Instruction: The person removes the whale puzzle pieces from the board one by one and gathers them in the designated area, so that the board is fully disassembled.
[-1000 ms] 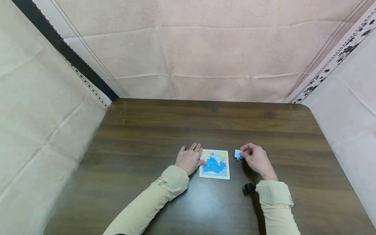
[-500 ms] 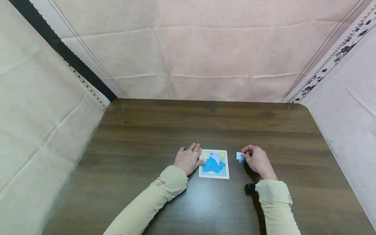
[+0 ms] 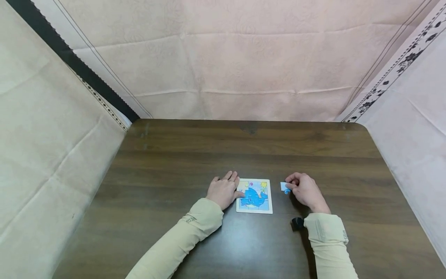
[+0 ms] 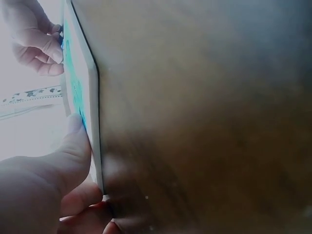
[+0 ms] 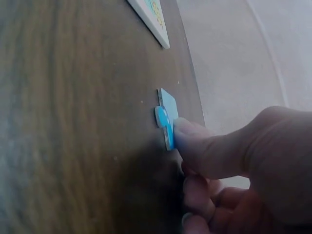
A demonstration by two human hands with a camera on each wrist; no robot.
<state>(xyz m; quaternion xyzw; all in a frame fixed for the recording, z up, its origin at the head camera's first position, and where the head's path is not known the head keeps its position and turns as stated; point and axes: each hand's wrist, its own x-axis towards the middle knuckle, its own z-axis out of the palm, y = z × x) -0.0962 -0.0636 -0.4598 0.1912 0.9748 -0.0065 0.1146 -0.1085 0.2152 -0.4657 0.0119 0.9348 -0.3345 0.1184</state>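
A square whale jigsaw puzzle (image 3: 258, 200) in a white frame lies on the table in the head view. My left hand (image 3: 223, 190) rests at its left side, fingers extended, with the thumb (image 4: 75, 146) laid over the frame's edge onto the picture. To the right of the puzzle, my right hand (image 3: 304, 190) pinches a light-blue puzzle piece (image 5: 169, 113) between thumb and fingers. A darker blue knob sticks out from one side of that piece, which is close over the tabletop. The thumb covers part of it.
The brown wooden table (image 3: 174, 155) has pale cloth (image 3: 223, 69) hanging behind it and at both sides. A black device (image 3: 297, 224) sits at the right wrist, by the cuff. Pale sleeves cover both forearms.
My right hand has shifted the puzzle piece slightly right, away from the puzzle, and the piece has turned a little. The left hand stays at the frame.
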